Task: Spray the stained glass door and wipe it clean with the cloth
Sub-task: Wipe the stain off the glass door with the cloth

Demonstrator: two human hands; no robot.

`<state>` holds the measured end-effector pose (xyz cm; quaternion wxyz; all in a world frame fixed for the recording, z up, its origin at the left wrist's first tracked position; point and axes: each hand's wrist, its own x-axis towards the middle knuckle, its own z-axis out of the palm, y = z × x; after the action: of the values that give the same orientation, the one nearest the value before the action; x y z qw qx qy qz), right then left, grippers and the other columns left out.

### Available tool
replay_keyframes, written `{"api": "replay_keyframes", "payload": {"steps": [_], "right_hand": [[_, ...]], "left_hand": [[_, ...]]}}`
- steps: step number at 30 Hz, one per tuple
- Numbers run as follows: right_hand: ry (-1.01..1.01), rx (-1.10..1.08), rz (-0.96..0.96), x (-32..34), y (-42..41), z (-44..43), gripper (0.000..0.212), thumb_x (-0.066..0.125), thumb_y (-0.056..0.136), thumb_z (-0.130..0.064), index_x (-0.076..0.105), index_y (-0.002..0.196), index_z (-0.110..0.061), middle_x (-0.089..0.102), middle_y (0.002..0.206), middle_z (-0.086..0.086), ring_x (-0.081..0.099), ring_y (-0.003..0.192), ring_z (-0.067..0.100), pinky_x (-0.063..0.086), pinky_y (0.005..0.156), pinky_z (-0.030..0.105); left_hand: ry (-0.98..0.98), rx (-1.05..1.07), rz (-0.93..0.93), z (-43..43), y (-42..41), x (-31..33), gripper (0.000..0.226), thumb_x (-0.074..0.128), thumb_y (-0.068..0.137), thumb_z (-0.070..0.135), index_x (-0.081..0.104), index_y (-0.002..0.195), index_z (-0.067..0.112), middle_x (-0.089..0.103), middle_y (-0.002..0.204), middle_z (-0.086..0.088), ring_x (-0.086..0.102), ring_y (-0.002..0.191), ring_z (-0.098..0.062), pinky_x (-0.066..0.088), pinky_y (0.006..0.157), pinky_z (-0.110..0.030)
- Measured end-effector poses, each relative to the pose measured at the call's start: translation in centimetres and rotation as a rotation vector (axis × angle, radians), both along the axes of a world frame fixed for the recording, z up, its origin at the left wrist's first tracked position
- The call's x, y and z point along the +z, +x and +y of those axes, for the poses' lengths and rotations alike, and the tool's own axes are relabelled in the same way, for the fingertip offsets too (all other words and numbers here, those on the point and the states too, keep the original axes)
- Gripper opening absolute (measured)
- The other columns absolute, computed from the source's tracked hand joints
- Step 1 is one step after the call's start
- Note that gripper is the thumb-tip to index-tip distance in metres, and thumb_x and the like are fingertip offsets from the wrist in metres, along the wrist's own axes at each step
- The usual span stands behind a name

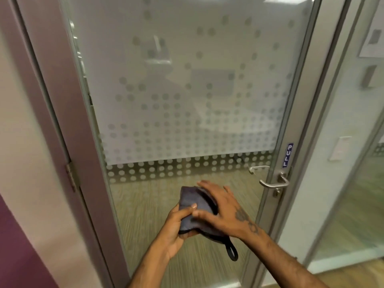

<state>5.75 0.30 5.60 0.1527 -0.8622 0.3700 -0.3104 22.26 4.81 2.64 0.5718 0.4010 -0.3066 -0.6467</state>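
The glass door point(187, 90) fills the view, frosted above with a dot pattern and transparent below. In front of its lower pane I hold a folded dark grey cloth point(193, 201) with a black hanging loop point(231, 251) dangling under it. My left hand point(176, 227) grips the cloth from below, thumb pressed on top. My right hand point(220, 206) lies flat over the cloth's right side, fingers spread and thumb against the fabric. No spray bottle is in view.
A metal lever handle point(274, 183) and a blue PULL sticker point(287, 155) sit on the door's right frame. A hinge point(71, 176) is on the left frame, beside a pale and purple wall point(22, 183). Another glass panel point(353, 142) stands to the right.
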Motion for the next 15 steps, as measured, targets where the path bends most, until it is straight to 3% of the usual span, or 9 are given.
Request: {"api": "replay_keyframes", "payload": {"steps": [3, 6, 8, 11, 15], "right_hand": [[0.229, -0.302, -0.329, -1.0, -3.0, 0.7, 0.078, 0.07, 0.083, -0.055, 0.038, 0.149, -0.028, 0.044, 0.15, -0.006, 0.04, 0.134, 0.005, 0.035, 0.113, 0.031], [0.655, -0.37, -0.625, -2.1, -6.2, 1.7, 0.098, 0.079, 0.073, -0.06, 0.03, 0.152, -0.029, 0.046, 0.149, -0.001, 0.05, 0.134, 0.019, 0.042, 0.112, 0.04], [0.847, -0.297, -0.813, -2.9, -9.3, 2.5, 0.089, 0.082, 0.075, -0.053, 0.04, 0.146, -0.022, 0.062, 0.137, 0.008, 0.064, 0.12, 0.024, 0.049, 0.106, 0.046], [0.845, -0.308, -0.913, -2.5, -13.5, 4.8, 0.041, 0.074, 0.088, -0.025, 0.063, 0.124, -0.01, 0.075, 0.112, 0.012, 0.072, 0.105, 0.026, 0.055, 0.097, 0.043], [0.777, -0.484, -1.002, -2.9, -20.4, 7.7, 0.025, 0.074, 0.087, -0.013, 0.069, 0.11, -0.005, 0.078, 0.099, 0.011, 0.075, 0.094, 0.026, 0.059, 0.09, 0.041]], "left_hand": [[-0.014, -0.034, 0.023, -0.3, -2.2, -0.3, 0.044, 0.063, 0.089, 0.017, 0.062, 0.131, 0.005, 0.07, 0.122, -0.024, 0.07, 0.107, -0.035, 0.058, 0.083, -0.045], [0.001, -0.058, 0.024, -0.6, -5.1, -0.3, 0.041, 0.064, 0.087, 0.018, 0.065, 0.127, 0.008, 0.072, 0.119, -0.021, 0.072, 0.1, -0.031, 0.059, 0.077, -0.041], [0.006, -0.105, 0.007, -0.6, -7.8, -0.5, 0.043, 0.065, 0.086, 0.019, 0.065, 0.127, 0.007, 0.073, 0.116, -0.02, 0.072, 0.097, -0.03, 0.059, 0.076, -0.04], [0.003, -0.184, -0.017, -0.3, -12.3, -0.7, 0.041, 0.066, 0.084, 0.019, 0.066, 0.124, 0.009, 0.074, 0.111, -0.018, 0.073, 0.091, -0.028, 0.059, 0.07, -0.036], [-0.007, -0.316, -0.079, 0.4, -18.7, -1.4, 0.04, 0.065, 0.089, 0.016, 0.064, 0.128, 0.007, 0.07, 0.122, -0.022, 0.068, 0.108, -0.038, 0.056, 0.087, -0.043]]}}
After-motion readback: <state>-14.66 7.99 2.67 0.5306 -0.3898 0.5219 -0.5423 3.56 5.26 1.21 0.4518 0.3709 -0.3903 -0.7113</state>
